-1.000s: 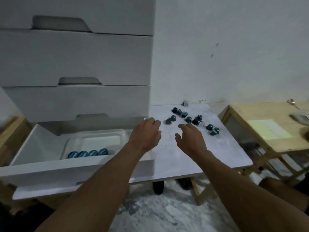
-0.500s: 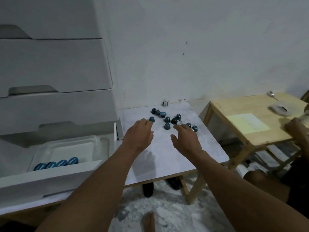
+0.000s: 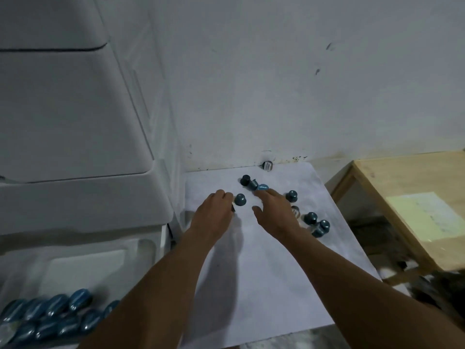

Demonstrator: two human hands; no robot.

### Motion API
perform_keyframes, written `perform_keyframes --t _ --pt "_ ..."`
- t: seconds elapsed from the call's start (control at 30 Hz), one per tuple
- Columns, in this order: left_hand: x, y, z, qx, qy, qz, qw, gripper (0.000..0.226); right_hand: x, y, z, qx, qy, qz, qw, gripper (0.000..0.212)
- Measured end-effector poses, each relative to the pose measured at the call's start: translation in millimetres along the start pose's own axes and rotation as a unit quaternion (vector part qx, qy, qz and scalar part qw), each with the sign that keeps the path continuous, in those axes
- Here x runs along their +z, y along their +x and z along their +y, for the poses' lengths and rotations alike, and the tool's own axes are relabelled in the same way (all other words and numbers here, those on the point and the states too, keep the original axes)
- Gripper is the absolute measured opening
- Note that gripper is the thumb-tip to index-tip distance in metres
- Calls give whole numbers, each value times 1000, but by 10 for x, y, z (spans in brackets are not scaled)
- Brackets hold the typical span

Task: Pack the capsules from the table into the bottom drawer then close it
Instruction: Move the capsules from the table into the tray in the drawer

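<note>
Several dark teal capsules (image 3: 311, 218) lie scattered at the far end of the white table (image 3: 264, 285). My left hand (image 3: 214, 215) is knuckles-up with its fingers curled down over a dark capsule (image 3: 232, 209), of which only a sliver shows. Another capsule (image 3: 240, 199) stands right beside those fingers. My right hand (image 3: 275, 212) reaches in with relaxed fingers, and its tips touch a capsule with a bright blue lid (image 3: 263, 187). At lower left the open bottom drawer (image 3: 163, 238) holds rows of blue capsules (image 3: 50, 313).
A lone capsule (image 3: 267, 166) lies against the wall at the table's back edge. The white drawer unit (image 3: 75, 122) rises on the left. A wooden table (image 3: 402, 187) with a pale yellow sheet (image 3: 427, 217) stands to the right, across a narrow gap.
Both hands have moved forward into the group of capsules. My left fingers have curled down over one capsule, and my right fingertips have reached the blue-lidded one. The view has shifted right and closer.
</note>
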State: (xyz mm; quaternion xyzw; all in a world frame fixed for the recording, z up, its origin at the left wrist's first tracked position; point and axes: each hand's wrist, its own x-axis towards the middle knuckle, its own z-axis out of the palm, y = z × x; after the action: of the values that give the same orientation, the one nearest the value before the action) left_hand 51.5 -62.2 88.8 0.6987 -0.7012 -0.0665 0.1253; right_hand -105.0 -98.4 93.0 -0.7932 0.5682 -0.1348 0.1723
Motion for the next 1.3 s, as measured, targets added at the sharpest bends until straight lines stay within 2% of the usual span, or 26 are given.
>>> perform_keyframes --t 0.13,0.27,0.4,0.47,0.57,0.7,0.83,1.07,1.17,1.23,1.3 --pt "262 352 -124 -35 -28 -37 998 20 206 420 50 -1 2 -40 999 37" --pt "516 517 -186 -37 -48 -93 994 35 409 674 156 3 8 -72 997 39" --pt "677 646 -251 -36 -39 -99 994 45 545 844 199 0 17 -92 996 30" --pt "737 698 -276 -25 -25 -94 995 43 588 940 230 -4 21 -106 994 30" --pt "835 771 -323 -9 -20 -98 995 33 643 1088 271 1 17 -135 991 43" --pt "916 904 -414 -42 -28 -115 992 26 708 1283 279 -14 20 -175 984 47" --pt "946 1041 -480 -62 -49 -112 991 22 742 1432 318 -29 13 -194 981 32" --pt "912 1091 -494 -105 -69 -96 988 22 799 1478 334 -18 18 -181 983 16" --pt "852 1040 -505 -116 -70 -89 987 35 732 1424 315 0 30 -169 985 25" --pt "767 1011 -484 -121 -80 -81 986 48 644 1370 289 3 46 -161 986 43" --pt "666 985 -433 -129 -94 -72 984 52 544 1298 274 -1 56 -157 986 55"
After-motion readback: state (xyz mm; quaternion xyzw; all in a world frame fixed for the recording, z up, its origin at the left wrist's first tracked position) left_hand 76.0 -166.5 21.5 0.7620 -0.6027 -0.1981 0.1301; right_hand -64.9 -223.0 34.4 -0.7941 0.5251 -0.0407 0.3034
